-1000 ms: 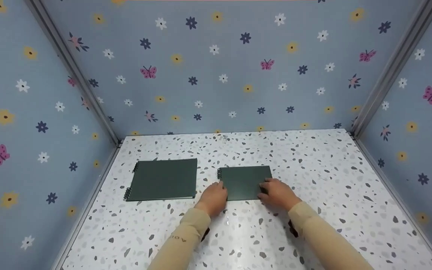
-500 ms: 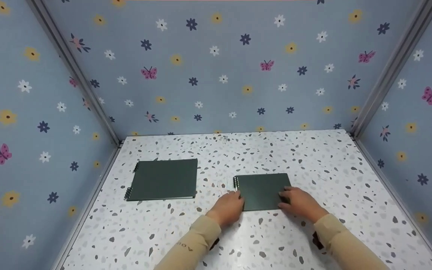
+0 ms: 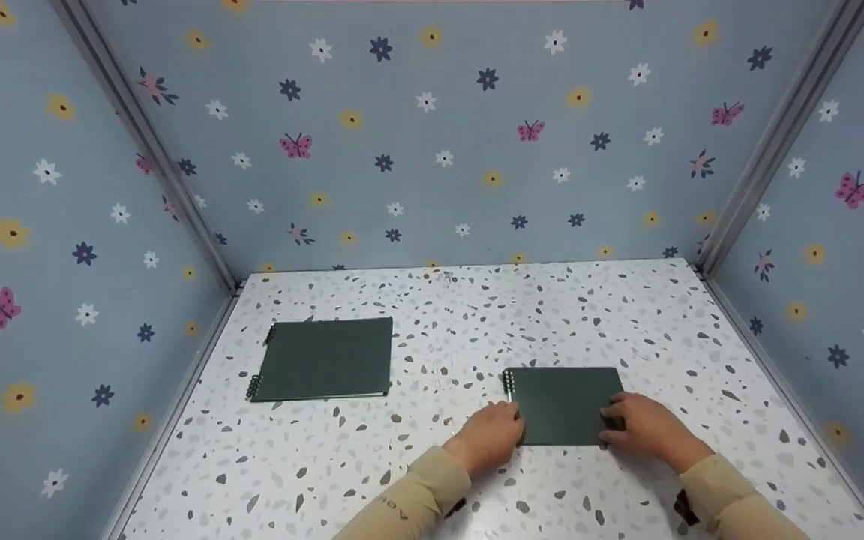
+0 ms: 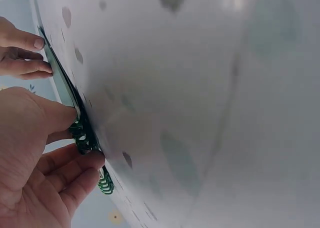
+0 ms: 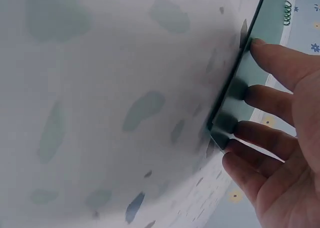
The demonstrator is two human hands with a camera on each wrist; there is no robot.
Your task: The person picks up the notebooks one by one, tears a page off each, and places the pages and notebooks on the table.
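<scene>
Left hand (image 3: 493, 436) and right hand (image 3: 655, 427) at a small green notebook (image 3: 561, 405), right of centre on the counter (image 3: 372, 457).
The left fingers (image 4: 86, 163) pinch its coiled edge (image 3: 508, 381); the right fingers (image 5: 267, 136) are spread apart, tips touching it near the opposite edge. Farther left, a larger green notebook (image 3: 325, 360); behind, a flowered wall (image 3: 469, 150).

Head looks down; wrists, closer, share one notebook (image 3: 563, 405).

room to pass lies between the larger notebook (image 3: 325, 360) and the left fingers (image 3: 508, 412)
</scene>
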